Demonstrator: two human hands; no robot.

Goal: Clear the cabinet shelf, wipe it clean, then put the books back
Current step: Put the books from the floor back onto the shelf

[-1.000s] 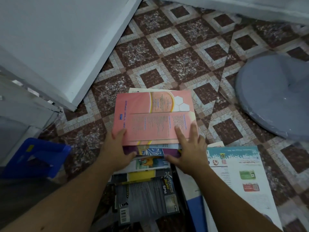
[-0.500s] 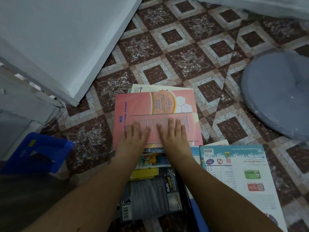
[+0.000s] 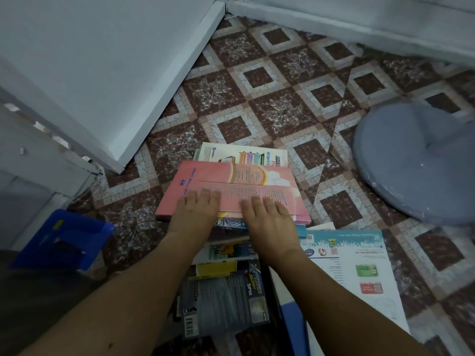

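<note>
A pink book tops a pile of books on the patterned floor. Beneath its far edge a white book with coloured bars sticks out. My left hand and my right hand lie flat side by side on the pink cover, fingers straight and pointing away from me. Nearer to me lie more books, among them a grey one marked SPM and a yellow-edged one. A large white and teal book lies to the right of the pile.
An open white cabinet door leans in at the upper left, with the cabinet frame beside it. A blue plastic stool stands at the left. A round grey fan base sits at the right. A white skirting board runs along the back.
Both hands moved from gripping the pink book's near corners to lying flat on its cover. The pink book slid toward me, uncovering more of the white book under it.
</note>
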